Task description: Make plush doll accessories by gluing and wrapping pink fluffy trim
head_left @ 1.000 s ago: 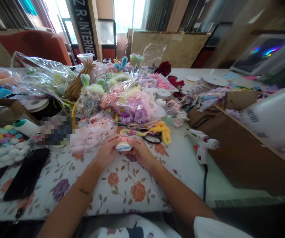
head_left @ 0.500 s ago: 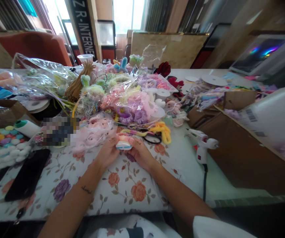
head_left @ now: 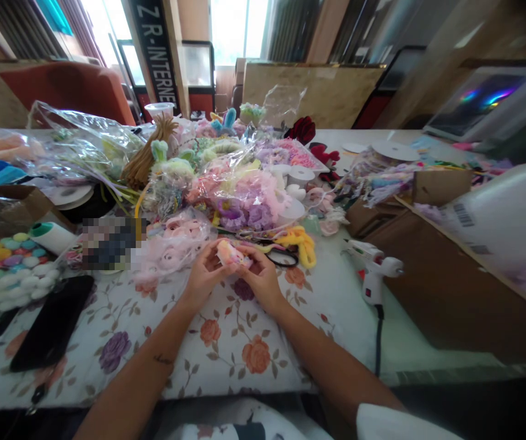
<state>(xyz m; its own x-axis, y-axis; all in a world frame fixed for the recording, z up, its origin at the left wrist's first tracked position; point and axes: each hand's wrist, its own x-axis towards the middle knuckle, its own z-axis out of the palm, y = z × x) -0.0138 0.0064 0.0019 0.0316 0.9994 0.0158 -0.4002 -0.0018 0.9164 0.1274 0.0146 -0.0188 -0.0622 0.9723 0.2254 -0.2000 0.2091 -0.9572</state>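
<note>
Between both hands, over the near middle of the table, is a small pink, peach and white piece (head_left: 234,254) with coloured specks; its exact kind is too small to make out. My left hand (head_left: 206,269) grips its left side, fingers curled round it. From the right, my right hand (head_left: 259,271) closes on its other edge with the thumb in front. Just beyond the right hand lie black-handled scissors (head_left: 285,259) and a yellow fuzzy strip (head_left: 303,244). A clear bag of pale pink trim (head_left: 182,235) is beyond the left hand.
A white glue gun (head_left: 372,269) with its cord rests at the right, beside a large cardboard box (head_left: 446,287). At the left are a black phone (head_left: 52,324) and coloured pompoms (head_left: 19,260). Bagged craft flowers (head_left: 248,189) are heaped across the back.
The small piece has been turned in the hands: its white, blue-edged side faced me before, and now its pink, speckled side shows. Both hands still hold it in nearly the same place.
</note>
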